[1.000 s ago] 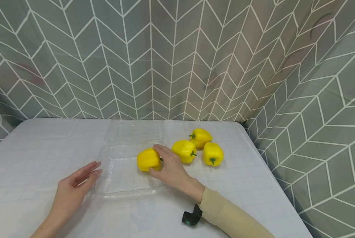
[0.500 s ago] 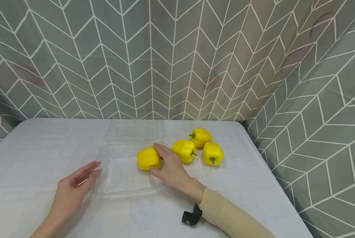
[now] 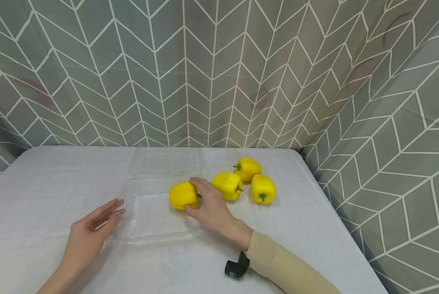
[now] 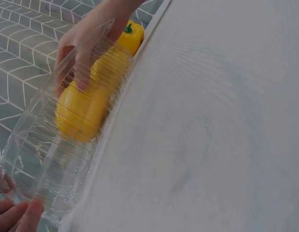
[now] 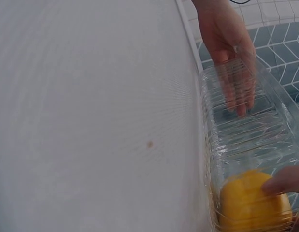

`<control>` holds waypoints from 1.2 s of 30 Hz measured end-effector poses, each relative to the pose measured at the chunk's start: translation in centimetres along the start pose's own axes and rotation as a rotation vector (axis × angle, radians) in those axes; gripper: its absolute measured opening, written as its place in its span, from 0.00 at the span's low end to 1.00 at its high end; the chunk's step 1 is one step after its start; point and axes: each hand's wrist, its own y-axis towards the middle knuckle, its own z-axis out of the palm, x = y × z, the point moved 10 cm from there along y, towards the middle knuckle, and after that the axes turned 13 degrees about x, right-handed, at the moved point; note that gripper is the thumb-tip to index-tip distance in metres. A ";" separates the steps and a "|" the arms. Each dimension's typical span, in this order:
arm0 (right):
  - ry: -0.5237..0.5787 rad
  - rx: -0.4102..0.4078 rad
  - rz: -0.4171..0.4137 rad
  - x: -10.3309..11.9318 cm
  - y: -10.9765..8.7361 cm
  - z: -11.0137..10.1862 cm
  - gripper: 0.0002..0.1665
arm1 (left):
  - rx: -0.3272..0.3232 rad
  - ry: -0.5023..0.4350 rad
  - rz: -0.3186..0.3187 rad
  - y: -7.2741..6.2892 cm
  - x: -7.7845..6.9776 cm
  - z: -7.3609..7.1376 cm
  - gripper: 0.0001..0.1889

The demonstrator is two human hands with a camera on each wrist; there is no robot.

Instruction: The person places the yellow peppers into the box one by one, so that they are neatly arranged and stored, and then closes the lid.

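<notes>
My right hand (image 3: pixel 213 210) grips a yellow bell pepper (image 3: pixel 182 195), thumb on the near side and fingers over the far side. The pepper lies on its side within the right part of a clear plastic clamshell container (image 3: pixel 149 218), its green stem toward my palm. Through the clear wall the same pepper (image 4: pixel 78 113) shows in the left wrist view. My left hand (image 3: pixel 90 232) is at the container's left edge, fingers nearly straight and fingertips right at the rim. Between those fingers and thumb nothing is held.
Three more yellow bell peppers lie right of the container: one nearest (image 3: pixel 227 185), one behind (image 3: pixel 247 168), one at the right (image 3: pixel 263 188). The container's lid (image 3: pixel 166 161) lies folded back toward the curtain (image 3: pixel 201 81). A black device (image 3: pixel 237 265) is by the right sleeve.
</notes>
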 end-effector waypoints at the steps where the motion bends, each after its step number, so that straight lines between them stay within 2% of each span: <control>1: -0.003 -0.004 -0.001 0.0 0.0 0.0 0.40 | -0.001 -0.003 0.002 0.0 0.0 0.0 0.23; 15: -0.024 -0.038 -0.022 0.3 -0.2 -0.2 0.37 | -0.013 -0.004 -0.013 -0.1 0.3 -0.2 0.23; 36: 0.044 -0.035 -0.011 0.3 -0.4 -0.8 0.32 | 0.002 0.021 -0.013 0.1 0.3 -0.1 0.23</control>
